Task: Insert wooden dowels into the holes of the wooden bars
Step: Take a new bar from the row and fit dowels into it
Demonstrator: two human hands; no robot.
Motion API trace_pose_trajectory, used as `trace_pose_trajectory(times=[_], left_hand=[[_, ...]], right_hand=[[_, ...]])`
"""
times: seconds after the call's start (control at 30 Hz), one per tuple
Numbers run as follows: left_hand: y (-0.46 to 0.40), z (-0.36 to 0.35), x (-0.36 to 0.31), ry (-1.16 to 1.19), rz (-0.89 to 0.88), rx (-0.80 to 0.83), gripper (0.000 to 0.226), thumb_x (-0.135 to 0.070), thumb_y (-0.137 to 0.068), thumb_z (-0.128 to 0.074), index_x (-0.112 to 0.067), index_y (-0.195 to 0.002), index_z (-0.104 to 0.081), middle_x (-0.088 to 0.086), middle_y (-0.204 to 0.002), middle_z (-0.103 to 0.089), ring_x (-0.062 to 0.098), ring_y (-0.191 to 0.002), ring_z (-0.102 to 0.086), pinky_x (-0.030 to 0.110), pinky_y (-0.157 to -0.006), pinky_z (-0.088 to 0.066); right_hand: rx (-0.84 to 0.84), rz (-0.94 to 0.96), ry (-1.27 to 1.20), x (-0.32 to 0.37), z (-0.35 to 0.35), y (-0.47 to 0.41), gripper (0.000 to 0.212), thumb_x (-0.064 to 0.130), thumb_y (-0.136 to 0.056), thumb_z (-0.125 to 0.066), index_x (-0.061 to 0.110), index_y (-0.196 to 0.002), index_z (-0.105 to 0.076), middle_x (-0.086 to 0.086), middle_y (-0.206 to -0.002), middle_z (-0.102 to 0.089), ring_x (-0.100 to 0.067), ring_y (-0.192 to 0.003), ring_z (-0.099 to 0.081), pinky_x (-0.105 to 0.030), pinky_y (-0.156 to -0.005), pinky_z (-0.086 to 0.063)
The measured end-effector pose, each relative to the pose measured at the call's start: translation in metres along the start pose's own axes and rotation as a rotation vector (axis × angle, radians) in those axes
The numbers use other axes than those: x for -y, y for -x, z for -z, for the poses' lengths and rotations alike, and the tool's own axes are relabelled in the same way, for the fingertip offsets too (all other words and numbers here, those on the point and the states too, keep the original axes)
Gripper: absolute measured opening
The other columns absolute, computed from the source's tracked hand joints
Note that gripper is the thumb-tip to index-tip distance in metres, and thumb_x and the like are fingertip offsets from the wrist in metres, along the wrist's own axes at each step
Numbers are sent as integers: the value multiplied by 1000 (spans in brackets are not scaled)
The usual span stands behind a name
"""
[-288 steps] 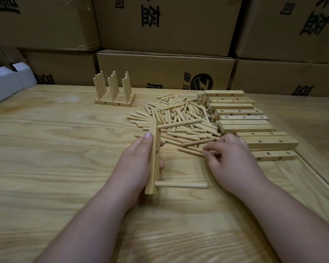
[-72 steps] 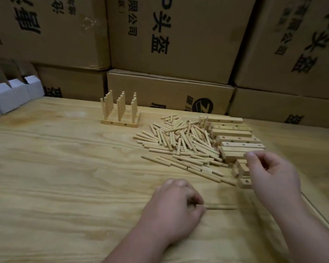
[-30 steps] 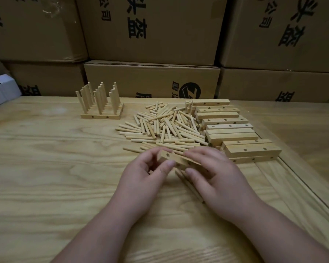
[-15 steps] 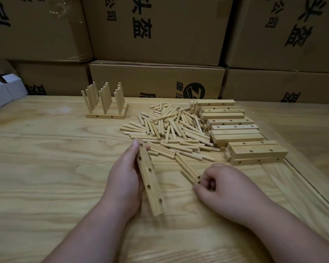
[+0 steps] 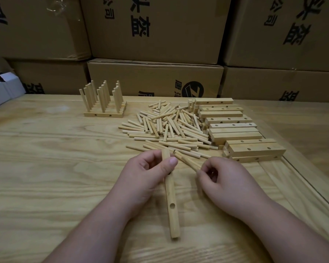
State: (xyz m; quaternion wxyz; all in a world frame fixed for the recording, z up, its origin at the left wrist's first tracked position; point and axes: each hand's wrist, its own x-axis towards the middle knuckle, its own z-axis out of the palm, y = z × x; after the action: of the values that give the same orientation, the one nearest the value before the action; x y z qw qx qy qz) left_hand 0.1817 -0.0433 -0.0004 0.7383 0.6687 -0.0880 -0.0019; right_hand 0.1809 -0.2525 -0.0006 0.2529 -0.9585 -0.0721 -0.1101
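My left hand [image 5: 144, 177] grips a wooden bar [image 5: 171, 202] near its far end, thumb across its hole side; the bar runs lengthwise toward me with one hole showing near its near end. My right hand [image 5: 224, 181] pinches the near end of a dowel [image 5: 188, 162] at the front edge of the loose dowel pile [image 5: 167, 128]. The dowel still lies slanted on the table among the others.
A stack of drilled bars [image 5: 234, 130] lies to the right of the pile. Finished bars with upright dowels [image 5: 103, 101] stand at the back left. Cardboard boxes [image 5: 156, 80] wall the table's far edge; white boxes [image 5: 2, 92] sit far left.
My left hand has shifted its grip up the bar, and the bar's hole side has turned more to the right. My right hand has moved up to the pile's edge and taken hold of a dowel.
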Motion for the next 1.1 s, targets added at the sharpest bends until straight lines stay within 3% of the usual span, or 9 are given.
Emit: trace_pose_trajectory(times=[0.13, 0.23, 0.33, 0.47, 0.53, 0.63, 0.83, 0.93, 1.1], left_hand=[[-1, 4, -2, -47, 17, -12, 20, -43, -81, -79, -23, -80, -79, 4, -97, -76, 6, -70, -61, 16, -62, -47], [-1, 4, -4, -23, 51, -34, 24, -41, -81, -62, -25, -89, -78, -2, -79, -71, 8, -64, -54, 19, -57, -44], [-2, 3, -4, -25, 87, -65, 23, -41, -80, -54, -30, -82, -74, -2, -71, -64, 9, -55, -50, 22, -49, -40], [-1, 0, -2, -73, 97, -86, 26, -48, -72, -56, -26, -78, -68, -1, -65, -58, 11, -50, -46, 25, -49, -38], [-1, 0, 0, -102, 82, -93, 37, -51, -67, -58, -18, -80, -65, 0, -64, -56, 12, -51, -46, 27, -51, -38], [-2, 0, 2, -140, 69, -109, 32, -42, -72, -57, -12, -83, -60, 2, -65, -54, 13, -54, -46, 29, -54, -39], [-4, -1, 2, -108, 72, -97, 23, -33, -76, -48, -15, -83, -62, 2, -63, -57, 10, -48, -45, 19, -43, -37], [-3, -3, 2, -97, 61, -82, 23, -32, -78, -45, -16, -85, -61, 1, -60, -54, 10, -46, -42, 18, -42, -34], [-3, -3, 5, -59, 10, -60, 25, -21, -104, -33, -12, -89, -51, 1, -57, -50, 9, -49, -39, 19, -48, -35]], right_hand=[[-22, -1, -223, 6, -3, 2, 11, 42, -91, -59, 36, -82, -58, 20, -74, -68, -2, -62, -61, -19, -51, -45], [16, -18, -246, 6, -6, 1, 9, 37, -94, -59, 36, -86, -58, 21, -75, -71, -1, -63, -62, -19, -54, -44], [-18, -69, -282, 5, -7, -2, 10, 34, -95, -59, 32, -85, -60, 25, -76, -71, 2, -62, -62, -14, -53, -42], [-75, -93, -296, 3, -6, -2, 10, 36, -94, -59, 31, -86, -61, 14, -75, -72, -7, -58, -61, -30, -56, -50], [-83, -67, -346, 4, -6, -1, 8, 35, -95, -60, 31, -87, -61, 12, -77, -73, -10, -57, -62, -32, -56, -51], [-99, 25, -428, 5, -5, 2, 8, 30, -95, -61, 31, -88, -60, 18, -79, -73, -8, -54, -59, -20, -53, -47], [-101, 179, -492, 9, -5, 6, 4, 37, -91, -59, 37, -88, -57, 0, -67, -66, -15, -53, -56, -28, -50, -45], [-104, 197, -477, 8, -6, 5, 2, 40, -89, -58, 37, -88, -58, 3, -66, -65, -14, -54, -57, -22, -48, -43], [-118, 190, -483, 5, -9, 4, 2, 39, -88, -59, 37, -89, -59, 3, -66, -61, -13, -54, -53, -23, -48, -42]])
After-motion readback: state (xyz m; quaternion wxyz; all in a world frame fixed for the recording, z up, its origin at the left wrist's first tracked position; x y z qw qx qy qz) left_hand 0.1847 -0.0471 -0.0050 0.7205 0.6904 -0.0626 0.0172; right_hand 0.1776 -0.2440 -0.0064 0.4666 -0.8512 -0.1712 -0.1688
